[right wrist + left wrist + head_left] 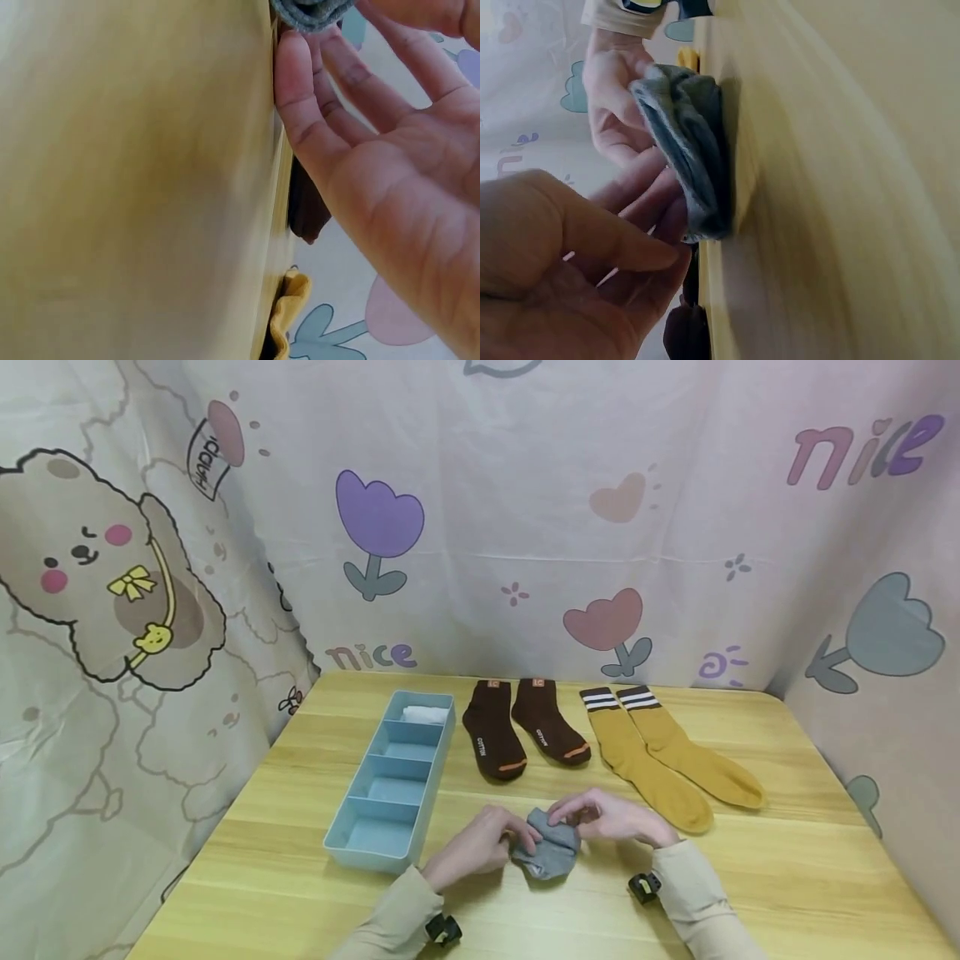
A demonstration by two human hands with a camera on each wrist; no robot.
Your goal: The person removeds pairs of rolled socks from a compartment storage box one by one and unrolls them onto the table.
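The gray sock (549,853) sits bunched low in the middle of the picture on the table (787,877), held between the left hand (480,843) and right hand (615,818), both pinching it, with the blue tray (352,847) just to its left.

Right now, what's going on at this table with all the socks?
A person's left hand and right hand both grip a bunched grey sock on the wooden table. A light-blue divided plastic tray sits to the left, something white in its far compartment. A brown sock pair and a mustard-yellow pair lie flat behind.
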